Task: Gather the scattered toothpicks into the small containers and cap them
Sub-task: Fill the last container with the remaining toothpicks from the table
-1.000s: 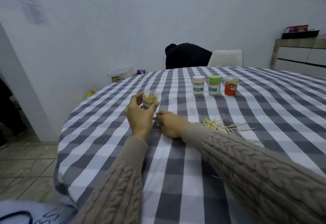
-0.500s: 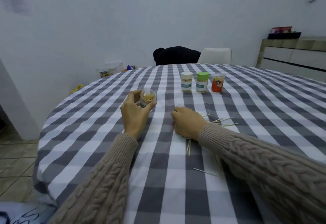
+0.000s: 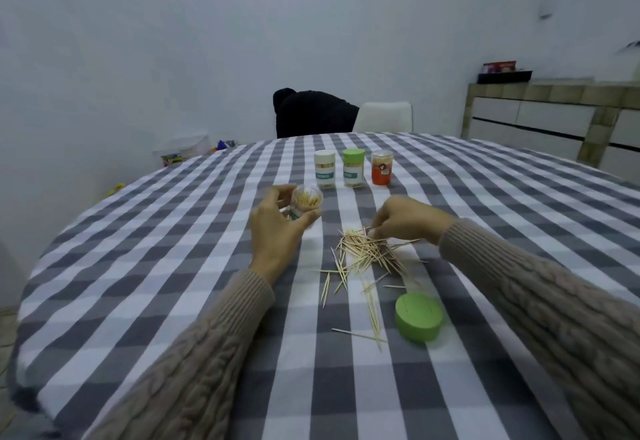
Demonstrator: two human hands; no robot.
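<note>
My left hand point(image 3: 277, 228) grips a small clear open container point(image 3: 305, 203) part-filled with toothpicks, held tilted above the checked tablecloth. A loose pile of toothpicks point(image 3: 363, 256) lies scattered in the middle of the table. My right hand point(image 3: 405, 220) hovers at the far edge of the pile, fingers curled down and pinching at toothpicks there. A green cap point(image 3: 419, 316) lies on the cloth near the pile's front right. Three capped containers stand farther back: a white-capped one point(image 3: 325, 169), a green-capped one point(image 3: 353, 167) and an orange one point(image 3: 382, 168).
The round table point(image 3: 173, 266) has a grey and white checked cloth. Behind it stand a chair with a dark garment point(image 3: 311, 110) and a white chair point(image 3: 384, 117). A sideboard point(image 3: 554, 117) is at the right wall. Toys lie on the floor at left.
My right hand moved right and away from me to the far side of the toothpick pile. The camera tilted down, so the green cap and the whole pile came into view.
</note>
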